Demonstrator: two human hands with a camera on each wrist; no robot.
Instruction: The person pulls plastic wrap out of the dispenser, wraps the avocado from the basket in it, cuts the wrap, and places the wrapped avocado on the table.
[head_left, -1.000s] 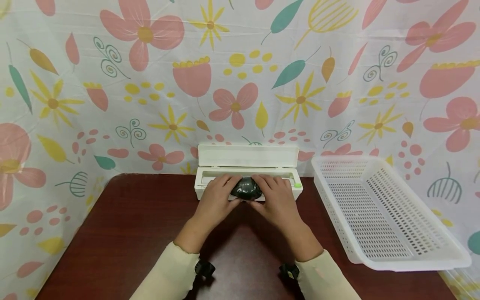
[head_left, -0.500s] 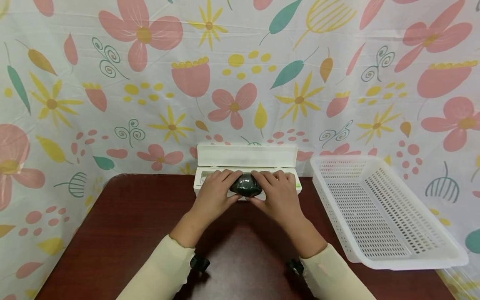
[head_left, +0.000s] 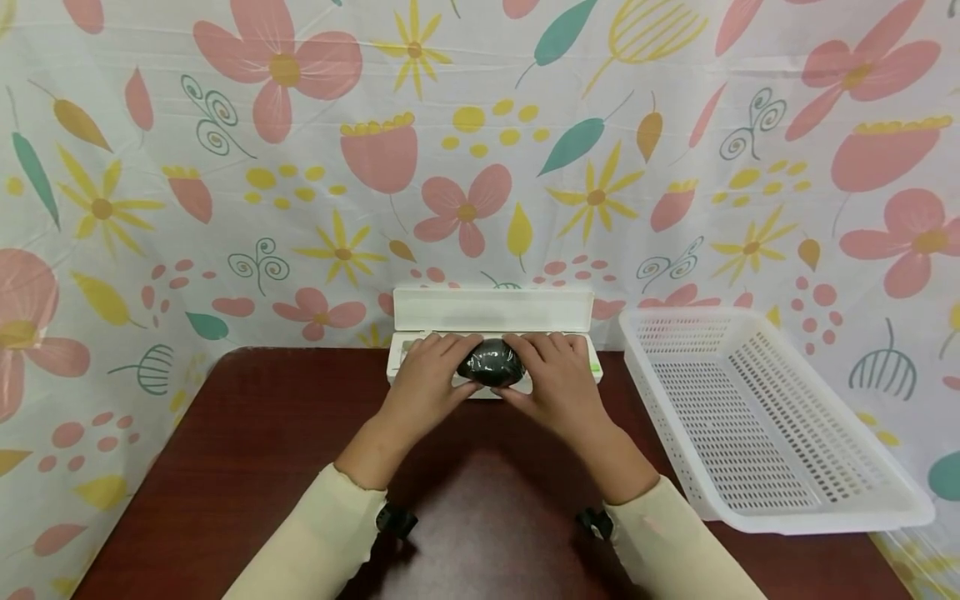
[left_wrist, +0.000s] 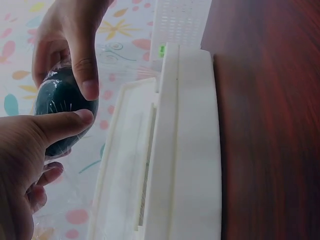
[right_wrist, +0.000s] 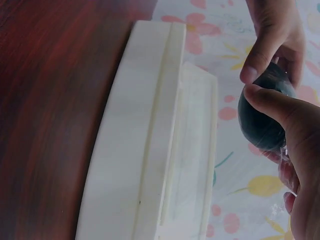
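Two hands hold one dark green, egg-shaped object [head_left: 491, 364] wrapped in clear film, lifted just above the long white plastic wrap dispenser box [head_left: 420, 379] that sits at the far edge of the dark red-brown wooden table [head_left: 225, 450]. The left hand [head_left: 427, 387] grips the object's left side, thumb at the front and fingers curled behind it; the right hand [head_left: 558, 387] grips the right side in the same way, so the thumbs nearly meet across the front. In the left wrist view the wrapped object [left_wrist: 62, 107] shows a glossy film skin between the two thumbs, held clear of the dispenser box [left_wrist: 185, 150], whose lid stands open. The right wrist view shows the same pinch on the object [right_wrist: 262, 117] beside the box [right_wrist: 150, 150]. A green button [head_left: 595, 367] marks the box's right end. To the right, a white perforated plastic basket [head_left: 757, 500] rests on the table, tilted against the flowered cloth backdrop [head_left: 225, 167]. Cream sleeves [head_left: 315, 542] cover both forearms.
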